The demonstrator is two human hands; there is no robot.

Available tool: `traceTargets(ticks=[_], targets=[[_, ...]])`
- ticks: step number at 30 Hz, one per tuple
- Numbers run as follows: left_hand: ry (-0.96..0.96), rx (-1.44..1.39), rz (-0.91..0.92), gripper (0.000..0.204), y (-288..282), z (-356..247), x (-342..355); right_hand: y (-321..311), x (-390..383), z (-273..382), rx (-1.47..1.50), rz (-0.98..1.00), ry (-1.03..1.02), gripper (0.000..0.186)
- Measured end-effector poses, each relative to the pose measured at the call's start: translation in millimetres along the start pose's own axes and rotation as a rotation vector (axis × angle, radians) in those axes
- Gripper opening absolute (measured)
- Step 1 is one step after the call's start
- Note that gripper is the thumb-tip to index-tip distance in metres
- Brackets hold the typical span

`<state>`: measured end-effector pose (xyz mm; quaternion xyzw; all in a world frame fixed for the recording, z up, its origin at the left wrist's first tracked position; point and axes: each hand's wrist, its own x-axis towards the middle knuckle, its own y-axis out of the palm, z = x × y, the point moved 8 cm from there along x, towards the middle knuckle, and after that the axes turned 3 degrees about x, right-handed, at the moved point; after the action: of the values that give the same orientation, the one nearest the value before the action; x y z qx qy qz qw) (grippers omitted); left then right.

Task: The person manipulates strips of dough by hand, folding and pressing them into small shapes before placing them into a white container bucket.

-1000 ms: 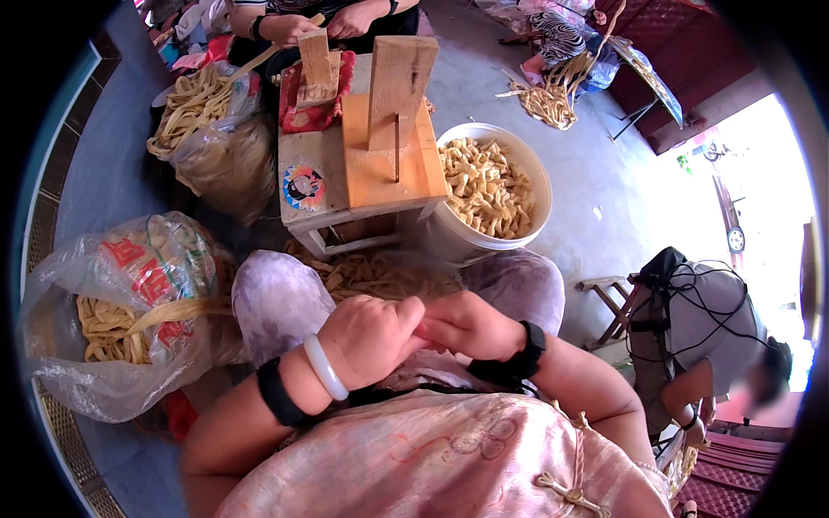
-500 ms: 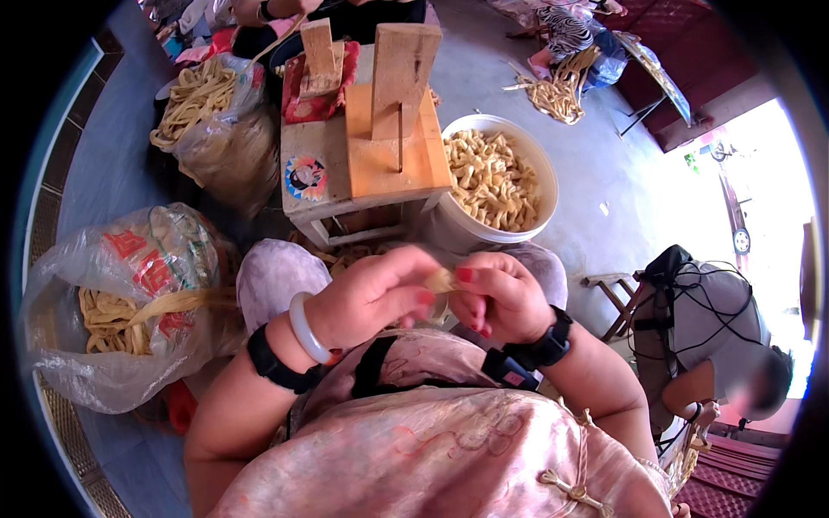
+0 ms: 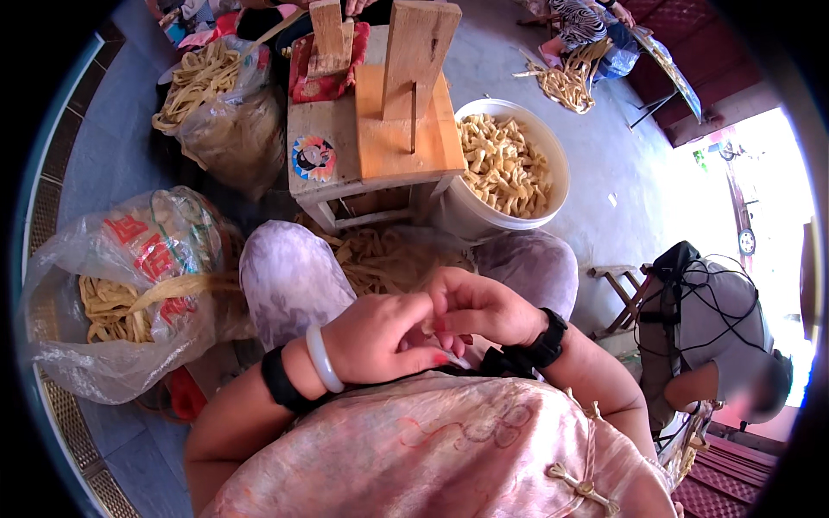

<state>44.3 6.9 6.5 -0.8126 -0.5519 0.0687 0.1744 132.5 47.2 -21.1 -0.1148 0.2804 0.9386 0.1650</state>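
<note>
My left hand (image 3: 373, 335), with a pale bangle and a black wristband, meets my right hand (image 3: 485, 304) above my lap. Their fingers are pinched together at the fingertips. Between them shows a sliver of a small pale yellow strip piece (image 3: 427, 327); most of it is hidden by the fingers. Beyond my knees, a white bucket (image 3: 563, 186) holds many knotted pale yellow pieces (image 3: 505, 164). On the left, a clear plastic bag (image 3: 65, 350) holds long flat strips (image 3: 112, 311), one of which trails over its edge toward my knee.
A low wooden table (image 3: 324, 129) ahead carries a wooden stand with an upright board (image 3: 420, 60) and a thin rod. More strips lie below it (image 3: 367, 259) and in a bag at far left (image 3: 203, 82). A person (image 3: 721, 328) bends over at right, beside a wooden stool (image 3: 617, 298).
Both hands have come down closer to my body, and the yellow piece between them is now mostly covered. The view has shifted slightly, with strips below the table more exposed.
</note>
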Motion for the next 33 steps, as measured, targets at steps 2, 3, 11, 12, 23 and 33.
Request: traceTargets(ticks=[2,3,11,12,23,33], targets=[[0.034,0.271,-0.004,0.021,-3.7,-4.0,3.6,-4.1,1.5,-8.6,0.029,-0.03,0.037,0.012],[0.105,0.248,-0.039,0.022,-4.8,-6.8,4.2,-2.6,0.8,-7.7,0.034,-0.029,0.04,0.012],[0.026,-0.486,0.063,0.022,-4.4,-3.5,1.2,5.3,-6.8,1.0,0.159,0.077,0.071,0.013],[-0.058,-0.55,0.071,0.023,-2.3,4.3,0.5,1.7,-5.9,2.2,0.155,0.057,0.05,0.013],[0.085,0.023,-0.141,0.021,-37.0,26.5,2.3,-27.1,9.8,8.9,0.017,-0.196,-0.115,0.019],[0.111,0.342,-0.231,0.055,-17.6,6.7,8.2,28.4,-1.4,57.7,-1.097,-0.295,-0.675,0.014]])
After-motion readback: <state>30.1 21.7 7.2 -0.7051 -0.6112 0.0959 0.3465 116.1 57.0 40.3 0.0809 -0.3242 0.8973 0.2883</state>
